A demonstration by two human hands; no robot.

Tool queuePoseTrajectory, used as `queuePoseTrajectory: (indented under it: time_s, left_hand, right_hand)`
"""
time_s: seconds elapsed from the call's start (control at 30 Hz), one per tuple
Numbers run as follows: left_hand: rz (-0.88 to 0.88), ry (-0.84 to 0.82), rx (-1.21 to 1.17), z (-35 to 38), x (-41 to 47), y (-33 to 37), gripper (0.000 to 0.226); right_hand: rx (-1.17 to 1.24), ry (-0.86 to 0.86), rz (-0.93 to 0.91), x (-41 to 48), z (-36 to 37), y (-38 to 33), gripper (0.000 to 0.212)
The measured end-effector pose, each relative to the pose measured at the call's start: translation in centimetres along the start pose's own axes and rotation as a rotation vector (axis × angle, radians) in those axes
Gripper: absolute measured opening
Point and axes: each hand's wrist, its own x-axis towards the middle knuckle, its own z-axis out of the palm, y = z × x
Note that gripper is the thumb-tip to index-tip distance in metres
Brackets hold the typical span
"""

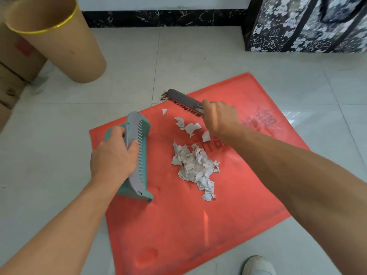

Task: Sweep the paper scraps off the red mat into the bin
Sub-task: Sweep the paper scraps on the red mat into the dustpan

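A red mat (178,225) lies on the tiled floor. White paper scraps (195,166) are heaped near its middle, with several loose pieces (190,127) farther up. My left hand (114,157) grips a teal and grey dustpan (139,155) standing on its edge at the mat's left side, left of the heap. My right hand (219,116) holds a grey hand brush (183,101) with dark bristles, above the far edge of the mat, beyond the scraps. A tan bin (59,42) with a yellow rim stands on the floor at the upper left.
Cardboard boxes (14,76) are stacked at the far left behind the bin. A black and white patterned bag (307,24) stands at the upper right by the wall. A white shoe (258,265) shows at the bottom edge.
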Motion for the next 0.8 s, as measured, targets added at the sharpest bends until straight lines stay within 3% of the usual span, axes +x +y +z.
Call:
queuePoseTrajectory:
  time_s: [0.27,0.6,0.8]
  left_hand:
    - [-0.012,0.008,-0.043,0.2,0.2,-1.2,0.025]
    - [-0.018,0.018,-0.085,-0.3,0.5,-2.4,0.033]
    - [-0.024,-0.005,-0.08,-0.4,0.4,-2.2,0.033]
  right_hand:
    - [-0.12,-0.099,-0.029,4.8,2.2,-2.8,0.031]
    - [-0.175,-0.284,-0.156,2.8,1.2,-2.0,0.031]
    - [-0.167,-0.196,-0.179,2.5,-1.4,-0.7,0.029]
